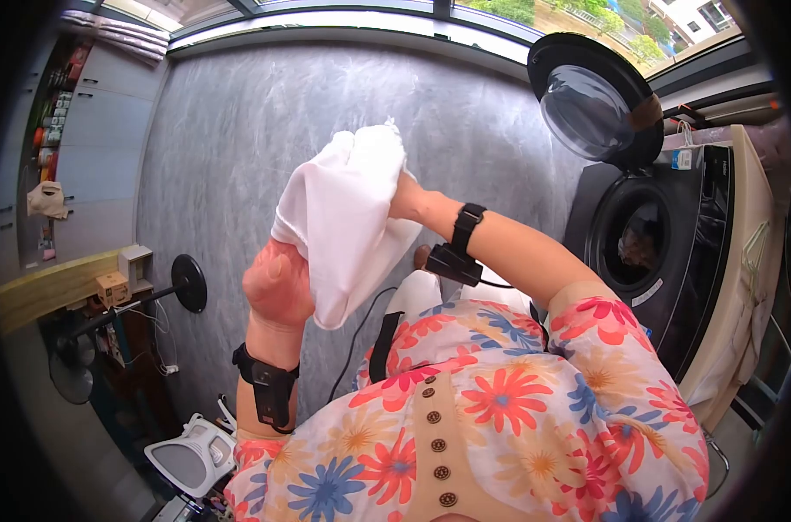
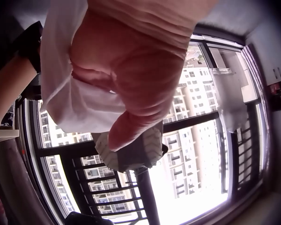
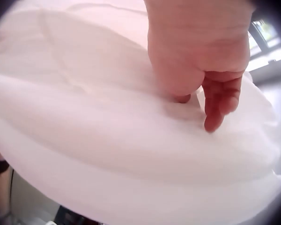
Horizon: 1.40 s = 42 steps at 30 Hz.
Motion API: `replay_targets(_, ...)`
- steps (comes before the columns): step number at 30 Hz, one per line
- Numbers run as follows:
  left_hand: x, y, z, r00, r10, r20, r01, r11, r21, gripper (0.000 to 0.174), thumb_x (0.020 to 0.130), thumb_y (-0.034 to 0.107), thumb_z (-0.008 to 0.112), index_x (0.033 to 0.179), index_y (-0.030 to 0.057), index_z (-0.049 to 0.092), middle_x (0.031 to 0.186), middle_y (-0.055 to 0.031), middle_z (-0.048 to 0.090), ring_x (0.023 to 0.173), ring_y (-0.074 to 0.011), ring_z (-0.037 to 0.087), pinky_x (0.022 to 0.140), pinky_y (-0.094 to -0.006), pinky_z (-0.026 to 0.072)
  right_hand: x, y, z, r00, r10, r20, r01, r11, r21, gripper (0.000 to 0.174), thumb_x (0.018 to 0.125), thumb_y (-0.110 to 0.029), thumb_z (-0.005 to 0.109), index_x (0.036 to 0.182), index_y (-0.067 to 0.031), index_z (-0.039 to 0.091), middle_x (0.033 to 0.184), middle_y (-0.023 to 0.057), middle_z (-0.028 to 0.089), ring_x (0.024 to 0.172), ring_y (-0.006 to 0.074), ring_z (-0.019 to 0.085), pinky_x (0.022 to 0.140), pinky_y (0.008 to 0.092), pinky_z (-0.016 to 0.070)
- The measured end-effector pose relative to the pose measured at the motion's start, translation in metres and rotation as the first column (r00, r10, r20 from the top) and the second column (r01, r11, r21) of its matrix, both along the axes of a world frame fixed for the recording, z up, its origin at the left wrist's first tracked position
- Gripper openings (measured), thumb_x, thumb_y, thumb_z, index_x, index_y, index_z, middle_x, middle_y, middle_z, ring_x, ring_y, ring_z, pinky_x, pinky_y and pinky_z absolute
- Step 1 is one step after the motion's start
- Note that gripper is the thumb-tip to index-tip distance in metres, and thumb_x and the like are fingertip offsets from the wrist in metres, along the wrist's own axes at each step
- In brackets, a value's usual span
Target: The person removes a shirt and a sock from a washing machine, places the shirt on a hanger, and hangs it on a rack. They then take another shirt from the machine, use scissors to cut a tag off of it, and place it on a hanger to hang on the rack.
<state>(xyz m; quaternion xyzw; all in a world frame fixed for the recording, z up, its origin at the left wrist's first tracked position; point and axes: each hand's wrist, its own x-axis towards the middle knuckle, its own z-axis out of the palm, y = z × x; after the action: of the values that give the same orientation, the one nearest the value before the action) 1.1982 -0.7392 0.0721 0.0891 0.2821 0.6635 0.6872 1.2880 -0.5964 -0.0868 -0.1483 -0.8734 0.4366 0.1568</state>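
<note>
White cloth (image 1: 348, 200) is bunched in the right hand (image 1: 404, 198), with its fingers bent and clamped on it. The left hand (image 1: 278, 280) touches the cloth's other side, but its fingers are hidden, so I can't tell if they are shut. The cloth is up above the grey floor (image 1: 230, 130). Near the right arm, the black washer (image 1: 713, 209) has its round door (image 1: 587, 113) open.

My short-sleeved top (image 1: 500, 400) carries a red, blue and tan floral print on white, with a beige placket (image 1: 437, 435) and dark round buttons (image 1: 439, 445). Each wrist wears a black strap-mounted device; a thin black cable exits the right unit (image 1: 455, 264).
</note>
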Motion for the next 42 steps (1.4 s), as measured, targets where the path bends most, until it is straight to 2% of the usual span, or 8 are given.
replay_targets(1, 0.001, -0.002, 0.001, 0.999, 0.004, -0.033, -0.004, 1.0, -0.005, 0.08, 0.068, 0.018, 0.068, 0.133, 0.0036, 0.025, 0.133, -0.0138, 0.035, 0.124, -0.0285, 0.033, 0.104, -0.0411, 0.0256, -0.002, 0.002, 0.001, 0.955, -0.14, -0.261, 0.126, 0.99, -0.07, 0.02, 0.073, -0.014, 0.055, 0.087, -0.0018, 0.061, 0.084, 0.0148, 0.061, 0.084, 0.0273, 0.058, 0.076, 0.0362, 0.0437)
replay_targets(12, 0.009, -0.007, 0.021, 0.981, 0.109, -0.162, -0.123, 0.989, -0.078, 0.084, 0.06, 0.025, 0.07, 0.131, 0.0032, 0.031, 0.131, -0.0138, 0.039, 0.121, -0.028, 0.038, 0.103, -0.0407, 0.0272, -0.003, 0.048, 0.022, 0.939, -0.343, -0.029, 0.341, 0.917, 0.208, 0.027, 0.075, -0.026, 0.052, 0.089, -0.0066, 0.064, 0.099, 0.0136, 0.061, 0.094, 0.0291, 0.056, 0.082, 0.0366, 0.0426)
replay_targets(15, 0.007, -0.004, 0.023, 0.967, 0.09, -0.237, -0.092, 0.996, 0.002, 0.084, 0.06, 0.027, 0.07, 0.131, 0.0032, 0.031, 0.131, -0.0142, 0.039, 0.122, -0.0281, 0.037, 0.103, -0.0414, 0.0271, 0.001, 0.064, 0.008, 0.862, -0.13, 0.49, 0.096, 0.991, 0.094, 0.029, 0.079, -0.029, 0.049, 0.099, -0.0132, 0.063, 0.106, 0.0093, 0.06, 0.095, 0.0289, 0.056, 0.082, 0.0365, 0.0431)
replay_targets(20, -0.004, -0.004, 0.021, 0.96, 0.155, -0.232, -0.163, 0.987, -0.013, 0.083, 0.063, 0.028, 0.069, 0.132, 0.0027, 0.029, 0.133, -0.015, 0.035, 0.122, -0.0301, 0.036, 0.103, -0.0438, 0.0255, 0.004, 0.043, -0.061, 0.891, 0.091, 0.444, -0.073, 0.996, -0.057, 0.035, 0.074, -0.024, 0.054, 0.107, -0.0151, 0.059, 0.1, 0.0115, 0.061, 0.089, 0.0269, 0.058, 0.076, 0.0361, 0.0447)
replay_targets(22, -0.014, -0.011, 0.006, 0.993, 0.113, -0.022, -0.107, 0.981, 0.164, 0.072, 0.077, 0.023, 0.061, 0.133, -0.0009, 0.022, 0.131, -0.0206, 0.036, 0.117, -0.036, 0.04, 0.098, -0.0496, 0.0309, 0.025, 0.034, -0.002, 0.686, 0.328, 0.649, 0.149, 0.81, -0.568, 0.047, 0.07, -0.023, 0.058, 0.115, -0.0121, 0.053, 0.099, 0.0119, 0.061, 0.088, 0.0256, 0.058, 0.076, 0.0364, 0.0449)
replay_targets(26, -0.011, -0.01, 0.005, 0.981, 0.121, -0.15, -0.115, 0.992, 0.043, 0.075, 0.071, 0.02, 0.064, 0.132, -0.0005, 0.025, 0.132, -0.0178, 0.035, 0.121, -0.0327, 0.036, 0.102, -0.0458, 0.0259, 0.035, 0.028, -0.024, 0.795, 0.249, 0.553, 0.126, 0.825, -0.551, 0.062, 0.064, -0.026, 0.066, 0.121, -0.0094, 0.048, 0.099, 0.0126, 0.06, 0.089, 0.0223, 0.057, 0.077, 0.0313, 0.0454)
replay_targets(27, -0.005, -0.008, 0.007, 0.971, 0.113, -0.213, -0.12, 0.993, -0.021, 0.077, 0.066, 0.019, 0.066, 0.131, 0.0004, 0.029, 0.133, -0.0151, 0.035, 0.124, -0.0294, 0.033, 0.104, -0.0419, 0.0231, 0.019, 0.028, -0.072, 0.654, 0.289, 0.699, 0.132, 0.866, -0.482, 0.061, 0.066, -0.023, 0.066, 0.122, -0.0102, 0.048, 0.104, 0.0093, 0.059, 0.094, 0.0191, 0.055, 0.08, 0.03, 0.0438)
replay_targets(42, 0.005, -0.002, 0.006, 0.982, 0.089, -0.167, -0.085, 0.996, 0.031, 0.075, 0.066, 0.014, 0.066, 0.13, -0.0004, 0.031, 0.13, -0.0142, 0.039, 0.123, -0.0269, 0.036, 0.104, -0.0377, 0.0246, 0.052, 0.017, -0.009, 0.93, 0.297, 0.216, -0.003, 0.595, -0.803, 0.055, 0.068, -0.021, 0.065, 0.119, -0.009, 0.05, 0.106, 0.0059, 0.059, 0.098, 0.0171, 0.053, 0.083, 0.0292, 0.0418)
